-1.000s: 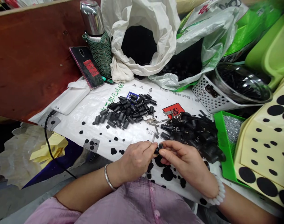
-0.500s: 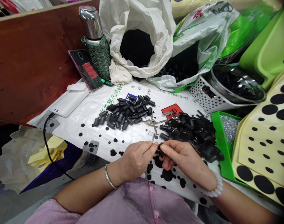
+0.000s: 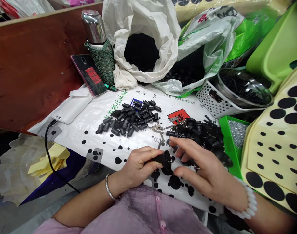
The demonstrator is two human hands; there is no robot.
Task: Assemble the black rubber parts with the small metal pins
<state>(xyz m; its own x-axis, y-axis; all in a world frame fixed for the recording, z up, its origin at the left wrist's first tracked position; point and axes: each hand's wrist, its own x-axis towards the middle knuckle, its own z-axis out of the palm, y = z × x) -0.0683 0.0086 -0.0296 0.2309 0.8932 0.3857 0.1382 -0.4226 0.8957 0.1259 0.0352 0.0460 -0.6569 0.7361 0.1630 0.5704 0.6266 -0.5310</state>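
Observation:
My left hand (image 3: 138,165) pinches a small black plastic part with a flared, cup-like end (image 3: 166,159) between thumb and fingers; the rest of the part is hidden in the grip. My right hand (image 3: 207,170) is just to the right of it, fingers apart and holding nothing. Beyond the right hand lies a heap of black flared parts (image 3: 199,131). Short black cylindrical pieces (image 3: 128,119) are piled farther left on the white printed sheet (image 3: 75,133). Thin metal strips (image 3: 158,128) lie between the two piles.
At the back stand a flask (image 3: 99,55), a phone (image 3: 88,76), a white sack (image 3: 168,61) and a plastic bag of black parts (image 3: 213,61). On the right are a perforated basket (image 3: 213,102), a green tray (image 3: 232,156) and yellow sheets (image 3: 267,152). A white power bank (image 3: 72,109) lies left.
My right hand has let go of the black part and moved right, its fingers spreading. The part stays in my left hand, its flared end now showing.

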